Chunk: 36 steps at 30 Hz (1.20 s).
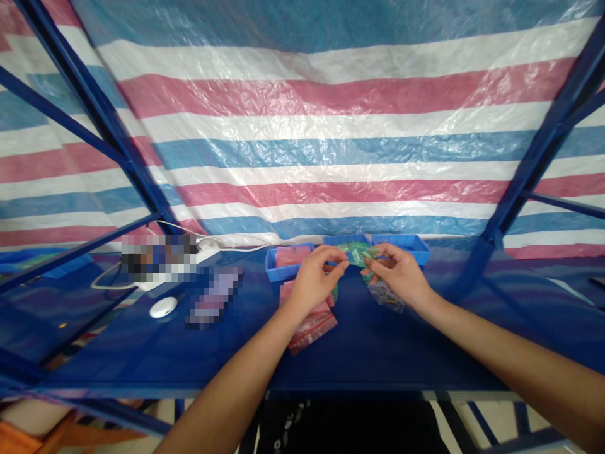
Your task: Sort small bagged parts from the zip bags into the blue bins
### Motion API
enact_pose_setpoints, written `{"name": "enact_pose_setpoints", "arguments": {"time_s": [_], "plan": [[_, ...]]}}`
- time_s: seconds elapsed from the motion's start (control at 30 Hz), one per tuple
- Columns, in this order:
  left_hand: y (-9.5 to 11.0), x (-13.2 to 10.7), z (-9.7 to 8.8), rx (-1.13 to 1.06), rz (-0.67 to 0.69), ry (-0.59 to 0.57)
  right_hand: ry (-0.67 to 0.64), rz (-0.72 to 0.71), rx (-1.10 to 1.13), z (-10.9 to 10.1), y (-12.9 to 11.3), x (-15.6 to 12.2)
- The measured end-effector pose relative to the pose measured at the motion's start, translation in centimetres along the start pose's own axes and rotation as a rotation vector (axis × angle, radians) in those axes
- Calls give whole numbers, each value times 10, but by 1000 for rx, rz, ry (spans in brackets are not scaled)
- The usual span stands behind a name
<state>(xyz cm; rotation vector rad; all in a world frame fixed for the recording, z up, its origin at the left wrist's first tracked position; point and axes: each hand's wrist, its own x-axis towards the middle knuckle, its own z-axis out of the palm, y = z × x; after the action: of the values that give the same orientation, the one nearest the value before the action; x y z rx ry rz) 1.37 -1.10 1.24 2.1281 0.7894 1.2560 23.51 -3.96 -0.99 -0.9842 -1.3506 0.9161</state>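
Both hands meet over the middle of the blue table, in front of small blue bins. My left hand (317,277) pinches thumb and forefinger at the left edge of a small green plastic bag (358,261). My right hand (399,274) has its fingers closed at the bag's right side. Behind it, similar green bags partly blend with its outline. Below my right hand lies a clear plastic bag (388,297) with small brass-coloured pieces in it. Pink zip bags (312,332) lie under and beside my left wrist, with a bit of green showing next to them.
A blue bin (278,275) with pink bags stands at left, a middle bin (333,239) holds green bags, and another bin (416,252) stands at right. Left on the table (227,362) are a white round object (163,307), a blurred-out phone-like item (215,297) and white cables (113,287).
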Motion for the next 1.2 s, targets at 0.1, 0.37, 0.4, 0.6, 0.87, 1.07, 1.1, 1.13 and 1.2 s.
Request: {"name": "enact_pose_setpoints", "arguments": {"time_s": [0.1,0.37,0.4,0.6,0.87,1.07,1.1,1.13,1.2], "plan": [[4,-2,2,-25,31,-64,-1,13,-13,-2,0,-1],[3,-2,-3,17,31,-139,-296,-118,-18,2,0,-5],[2,-1,-5,46,42,-136,-300,-114,-14,2,0,-5],[0,0,-6,130,12,-122,-215,-98,-83,0,4,-2],[-5,-1,1,-149,-135,-39,-195,-146,-150,-2,8,0],[-13,3,0,-284,-182,45,-265,42,24,3,0,-2],[-13,3,-1,-251,-183,65,-232,32,35,3,0,-1],[-13,3,-3,-200,-178,80,-200,22,41,2,1,0],[-12,3,-6,-63,-154,68,-149,16,38,-1,3,4]]}}
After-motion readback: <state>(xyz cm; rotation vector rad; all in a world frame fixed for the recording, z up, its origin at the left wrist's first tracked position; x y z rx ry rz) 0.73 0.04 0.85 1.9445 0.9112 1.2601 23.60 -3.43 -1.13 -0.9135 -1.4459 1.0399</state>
